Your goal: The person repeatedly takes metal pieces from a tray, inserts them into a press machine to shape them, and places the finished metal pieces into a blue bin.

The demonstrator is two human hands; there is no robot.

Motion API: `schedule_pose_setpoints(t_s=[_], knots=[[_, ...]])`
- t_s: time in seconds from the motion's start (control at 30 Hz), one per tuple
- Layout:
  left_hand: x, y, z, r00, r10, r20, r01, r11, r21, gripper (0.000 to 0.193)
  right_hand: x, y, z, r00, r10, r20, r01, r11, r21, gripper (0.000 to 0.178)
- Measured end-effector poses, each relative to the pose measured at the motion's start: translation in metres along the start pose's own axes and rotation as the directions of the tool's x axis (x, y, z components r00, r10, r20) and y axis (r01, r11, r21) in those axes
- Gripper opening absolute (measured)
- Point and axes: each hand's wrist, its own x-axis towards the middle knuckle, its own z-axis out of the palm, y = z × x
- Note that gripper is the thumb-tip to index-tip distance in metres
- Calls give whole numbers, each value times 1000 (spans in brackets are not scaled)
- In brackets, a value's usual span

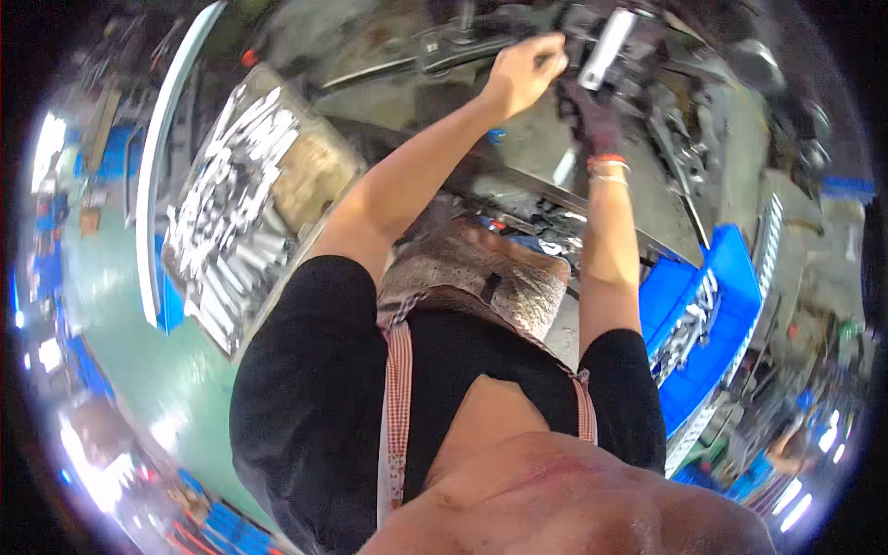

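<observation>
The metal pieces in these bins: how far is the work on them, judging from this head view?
Done: a blue bin on the right holds a row of metal pieces. In hand: the left hand grips a dark bar at the machine, and the gloved right hand reaches under a silver bar clamped there. Left: the box on the left holds many loose silver pieces. Exact counts cannot be told.

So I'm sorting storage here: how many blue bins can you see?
2: one blue bin at the person's right, holding metal parts, and a blue bin edge at the left beneath the tray of metal pieces. Others may be hidden.
</observation>
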Motion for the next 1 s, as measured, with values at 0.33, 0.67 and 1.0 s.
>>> schedule_pose_setpoints(t_s=[0.33,0.67,1.0], knots=[[-290,-96,-367,409,-799,-441,870,194,454,43,-10,12,-17,998,-56,18,50,966,255,15],[-329,-183,-376,175,-696,-696,639,-458,618,66,-24,0,0,987,-152,-46,158,944,290,16],[-247,-75,-317,259,-882,-393,895,372,-246,37,-23,2,-18,1000,20,2,-20,961,276,23]])
